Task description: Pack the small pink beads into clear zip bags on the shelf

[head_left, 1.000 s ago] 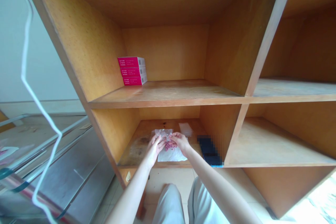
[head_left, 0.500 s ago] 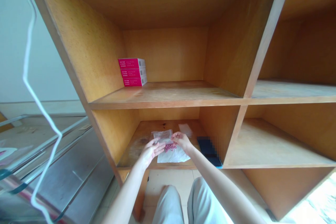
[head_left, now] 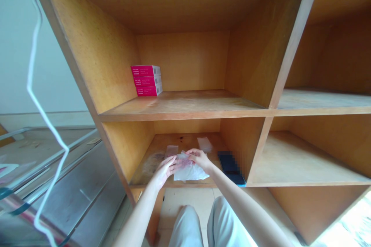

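Both hands are in the lower left compartment. My left hand (head_left: 165, 170) has its fingers drawn together on the left side of a small clear plastic bag (head_left: 181, 161). From the right, my right hand (head_left: 200, 159) pinches the bag near its upper right side. The bag hangs low over a white paper sheet (head_left: 191, 173) on the shelf board. Pinkish red shows faintly through the plastic; I cannot tell whether the small red beads there are inside the bag or under it.
Flat clear bags lie behind my hands, one at left (head_left: 171, 150) and one at right (head_left: 204, 144). A dark phone-like slab (head_left: 230, 166), partly pixelated, rests by the right partition. Stacked pink boxes (head_left: 146, 81) stand above. A white cable (head_left: 43, 114) hangs at left.
The plastic bag has come down toward me, over the beads and paper. My left fingers have closed together from a more spread pose. The flat bag behind at left is now more exposed.
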The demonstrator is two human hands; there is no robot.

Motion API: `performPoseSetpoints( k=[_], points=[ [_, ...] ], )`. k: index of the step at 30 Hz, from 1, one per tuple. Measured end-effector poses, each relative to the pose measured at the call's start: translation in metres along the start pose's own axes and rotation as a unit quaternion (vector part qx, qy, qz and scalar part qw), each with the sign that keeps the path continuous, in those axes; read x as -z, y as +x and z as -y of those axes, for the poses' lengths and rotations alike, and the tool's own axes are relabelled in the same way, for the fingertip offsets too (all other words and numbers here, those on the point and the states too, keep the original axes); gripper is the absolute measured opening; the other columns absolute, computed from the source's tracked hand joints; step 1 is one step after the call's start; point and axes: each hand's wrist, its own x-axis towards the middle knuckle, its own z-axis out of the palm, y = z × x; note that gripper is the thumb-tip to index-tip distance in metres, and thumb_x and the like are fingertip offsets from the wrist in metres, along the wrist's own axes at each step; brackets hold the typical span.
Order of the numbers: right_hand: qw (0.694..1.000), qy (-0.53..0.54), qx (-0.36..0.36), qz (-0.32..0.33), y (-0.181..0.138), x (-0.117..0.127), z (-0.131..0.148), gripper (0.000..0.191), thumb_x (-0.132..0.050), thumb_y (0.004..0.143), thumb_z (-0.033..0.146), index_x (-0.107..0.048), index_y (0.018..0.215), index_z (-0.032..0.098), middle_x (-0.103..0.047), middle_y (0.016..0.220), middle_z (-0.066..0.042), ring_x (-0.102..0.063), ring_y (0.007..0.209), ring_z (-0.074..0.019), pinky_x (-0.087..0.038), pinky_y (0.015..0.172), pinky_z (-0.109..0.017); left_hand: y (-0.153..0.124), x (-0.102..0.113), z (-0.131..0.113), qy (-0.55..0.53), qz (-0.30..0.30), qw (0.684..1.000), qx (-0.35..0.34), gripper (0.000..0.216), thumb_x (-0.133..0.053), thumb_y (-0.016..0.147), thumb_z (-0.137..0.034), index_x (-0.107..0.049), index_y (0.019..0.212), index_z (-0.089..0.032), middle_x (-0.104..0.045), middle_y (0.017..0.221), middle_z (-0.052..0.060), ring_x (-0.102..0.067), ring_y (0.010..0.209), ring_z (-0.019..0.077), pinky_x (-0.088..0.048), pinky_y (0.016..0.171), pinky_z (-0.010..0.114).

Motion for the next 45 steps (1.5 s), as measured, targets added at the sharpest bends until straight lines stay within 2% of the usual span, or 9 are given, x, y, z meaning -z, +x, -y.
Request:
performPoseSetpoints(
  k=[4,7,12,17,23,32,34,40,45],
  points=[
    [0.999,-0.007,-0.001,0.032,0.0,-0.005,0.002,0.02,-0.055,0.064,0.021,-0.064,0.081,0.016,-0.06,0.065,0.0,-0.044,0.047,-0.007,-0.034,0.047,-0.02,0.008,-0.013,-0.001,0.02,0.023,0.999,-0.013,0.028,-0.062,0.073,-0.031,-0.06,0.092,-0.011,-0.068,0.091,0.015,-0.065,0.083,0.0228,-0.049,0.082,0.036],
    [1.0,-0.012,-0.001,0.024,0.002,-0.005,-0.002,0.021,-0.055,0.065,0.024,-0.065,0.082,0.017,-0.062,0.07,-0.001,-0.045,0.048,-0.0072,-0.034,0.048,-0.021,0.015,-0.017,0.002,0.025,0.002,0.999,-0.021,0.025,-0.064,0.071,-0.03,-0.061,0.087,-0.011,-0.069,0.085,0.014,-0.066,0.076,0.0231,-0.052,0.076,0.037],
    [0.998,0.038,-0.004,-0.043,0.002,-0.001,-0.011,0.025,-0.059,0.062,0.029,-0.064,0.084,0.017,-0.062,0.072,-0.001,-0.047,0.049,-0.0082,-0.036,0.048,-0.022,0.022,-0.02,0.006,0.026,-0.01,0.999,-0.037,0.024,-0.064,0.07,-0.031,-0.059,0.085,-0.012,-0.069,0.082,0.012,-0.067,0.07,0.0221,-0.053,0.068,0.034],
    [0.988,0.102,-0.026,-0.111,0.0,-0.005,-0.022,0.027,-0.063,0.061,0.037,-0.061,0.076,0.016,-0.061,0.067,-0.002,-0.053,0.054,-0.0119,-0.041,0.052,-0.024,0.022,-0.03,0.007,0.031,-0.08,0.994,-0.061,0.027,-0.063,0.071,-0.033,-0.056,0.088,-0.014,-0.069,0.079,0.01,-0.067,0.064,0.02,-0.053,0.056,0.029],
    [0.984,0.088,-0.004,-0.155,-0.001,-0.011,-0.03,0.036,-0.061,0.062,0.05,-0.056,0.064,0.015,-0.057,0.057,-0.002,-0.05,0.05,-0.0116,-0.039,0.051,-0.024,0.025,-0.036,0.016,0.034,-0.129,0.987,-0.094,0.029,-0.064,0.068,-0.035,-0.057,0.087,-0.014,-0.069,0.08,0.01,-0.066,0.066,0.021,-0.053,0.058,0.031],
    [0.988,0.015,0.01,-0.153,0.002,-0.005,-0.024,0.037,-0.06,0.062,0.053,-0.055,0.058,0.016,-0.052,0.05,0.0,-0.045,0.046,-0.0108,-0.036,0.047,-0.024,0.029,-0.03,0.022,0.028,-0.159,0.981,-0.107,0.03,-0.067,0.064,-0.033,-0.061,0.084,-0.012,-0.069,0.087,0.012,-0.066,0.071,0.02,-0.053,0.063,0.031],
    [0.988,0.012,0.011,-0.15,0.002,-0.003,-0.024,0.036,-0.06,0.063,0.051,-0.055,0.058,0.016,-0.052,0.049,0.0,-0.044,0.046,-0.0106,-0.035,0.047,-0.023,0.027,-0.029,0.019,0.034,-0.147,0.984,-0.099,0.028,-0.066,0.065,-0.033,-0.061,0.083,-0.012,-0.068,0.089,0.012,-0.066,0.072,0.02,-0.053,0.063,0.03],
    [0.992,0.021,0.035,-0.118,0.001,-0.001,-0.03,0.028,-0.059,0.065,0.042,-0.056,0.063,0.015,-0.054,0.054,0.0,-0.046,0.049,-0.0102,-0.035,0.049,-0.023,0.024,-0.025,0.009,0.058,-0.045,0.997,-0.037,0.026,-0.064,0.067,-0.033,-0.059,0.083,-0.014,-0.068,0.092,0.011,-0.066,0.073,0.0211,-0.052,0.059,0.03],
    [0.993,0.027,0.047,-0.101,0.0,-0.008,-0.027,0.022,-0.058,0.065,0.038,-0.057,0.064,0.015,-0.057,0.058,-0.001,-0.049,0.052,-0.0112,-0.038,0.052,-0.023,0.025,-0.024,0.008,0.101,-0.023,0.994,-0.04,0.031,-0.068,0.064,-0.035,-0.061,0.084,-0.012,-0.069,0.084,0.011,-0.066,0.075,0.0215,-0.051,0.063,0.029]
  ],
)
